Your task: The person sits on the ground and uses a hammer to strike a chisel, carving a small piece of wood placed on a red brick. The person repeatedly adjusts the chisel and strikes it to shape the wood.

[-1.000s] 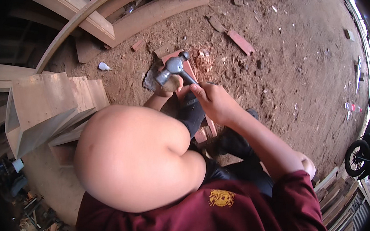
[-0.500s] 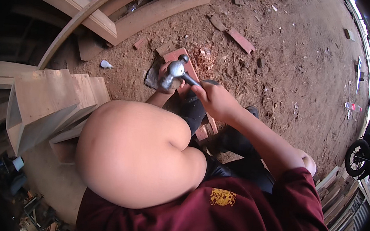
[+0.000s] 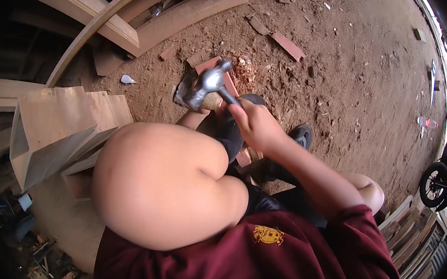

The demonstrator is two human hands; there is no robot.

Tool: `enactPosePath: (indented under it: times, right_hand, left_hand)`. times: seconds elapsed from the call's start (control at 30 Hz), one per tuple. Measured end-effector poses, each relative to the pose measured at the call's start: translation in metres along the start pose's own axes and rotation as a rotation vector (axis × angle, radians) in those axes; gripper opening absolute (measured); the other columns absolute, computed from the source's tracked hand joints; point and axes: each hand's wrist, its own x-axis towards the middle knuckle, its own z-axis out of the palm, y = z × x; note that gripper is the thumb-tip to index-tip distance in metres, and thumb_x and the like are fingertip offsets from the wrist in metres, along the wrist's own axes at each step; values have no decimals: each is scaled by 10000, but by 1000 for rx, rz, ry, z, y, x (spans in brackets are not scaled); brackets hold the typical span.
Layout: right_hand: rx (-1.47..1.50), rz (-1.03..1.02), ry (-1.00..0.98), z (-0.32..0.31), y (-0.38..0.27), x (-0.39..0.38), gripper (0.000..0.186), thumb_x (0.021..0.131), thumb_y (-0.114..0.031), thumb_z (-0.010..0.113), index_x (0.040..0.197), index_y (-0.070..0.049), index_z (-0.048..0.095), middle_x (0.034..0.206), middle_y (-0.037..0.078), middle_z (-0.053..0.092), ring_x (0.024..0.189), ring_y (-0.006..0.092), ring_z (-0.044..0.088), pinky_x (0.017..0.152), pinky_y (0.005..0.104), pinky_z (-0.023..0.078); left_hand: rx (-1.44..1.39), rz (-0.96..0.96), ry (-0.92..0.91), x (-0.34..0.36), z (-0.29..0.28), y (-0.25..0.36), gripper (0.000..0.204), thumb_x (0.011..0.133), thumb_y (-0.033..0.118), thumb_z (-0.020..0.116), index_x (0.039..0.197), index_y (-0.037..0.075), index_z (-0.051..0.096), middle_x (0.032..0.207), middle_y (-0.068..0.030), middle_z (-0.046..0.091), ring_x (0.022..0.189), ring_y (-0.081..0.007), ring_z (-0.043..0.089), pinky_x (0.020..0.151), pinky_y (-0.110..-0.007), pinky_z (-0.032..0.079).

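Observation:
My right hand (image 3: 259, 125) is closed around the dark handle of a hammer (image 3: 211, 80) with a shiny metal head. The head is blurred and hangs over my left hand (image 3: 212, 102), which is mostly hidden behind it. The fingers of that hand look curled, but what they hold is covered. Beneath both hands lies a reddish wooden piece (image 3: 202, 65) on the dirt, its lower end (image 3: 244, 157) showing between my feet. Reddish wood chips (image 3: 247, 70) are heaped right beside it. My bent left knee (image 3: 158, 181) covers most of my left forearm.
Pale wooden frames (image 3: 192, 15) stand at the far left, with stacked angled boards (image 3: 52, 116) nearer. A small white bottle (image 3: 128, 79) and a reddish offcut (image 3: 288, 47) lie on the dirt. At right are a motorbike (image 3: 438, 177), a plastic bottle (image 3: 427, 122) and piled planks (image 3: 412, 235).
The hammer head has shifted slightly left and now covers more of my left hand. My right hand has moved a little with it, still gripping the handle.

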Motion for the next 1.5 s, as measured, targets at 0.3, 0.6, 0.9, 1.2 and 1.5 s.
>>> enactPosePath:
  times: [0.3, 0.6, 0.9, 1.2, 1.5]
  right_hand:
    - [-131, -117, 21, 9, -5, 2, 479, 1010, -381, 390, 875, 34, 588, 684, 224, 585, 667, 368, 616, 635, 431, 459]
    - [-105, 55, 21, 1, -13, -9, 487, 1004, -405, 393, 929, 28, 602, 723, 231, 594, 690, 361, 613, 655, 430, 464]
    - [-97, -50, 11, 7, 3, 4, 501, 995, -422, 410, 911, 36, 597, 757, 266, 609, 749, 436, 613, 681, 474, 470]
    - [-63, 0, -38, -6, -43, 2, 478, 1004, -401, 384, 937, 17, 606, 743, 244, 615, 752, 422, 619, 684, 461, 468]
    - [27, -67, -2, -5, -51, -9, 481, 1006, -392, 389, 917, 32, 597, 718, 248, 599, 721, 404, 614, 658, 464, 461]
  left_hand:
    - [-10, 9, -68, -6, -6, -2, 431, 809, 315, 688, 1087, 70, 467, 716, -77, 564, 531, -184, 556, 473, -294, 475]
    - [-24, -56, 118, -12, 14, 8, 430, 873, 478, 596, 1063, 100, 517, 790, -50, 572, 497, -142, 527, 474, -276, 461]
    - [369, 119, -46, 0, 6, -12, 304, 864, 384, 635, 800, 163, 436, 613, 4, 468, 569, -133, 485, 546, -246, 404]
    - [426, 69, -111, 4, -79, -21, 453, 887, 407, 552, 1194, 78, 502, 1093, -112, 593, 765, -287, 660, 525, -432, 572]
    - [-297, 221, -102, 17, -45, -44, 660, 780, 359, 696, 1323, 79, 444, 1285, -93, 524, 992, -250, 624, 639, -414, 588]
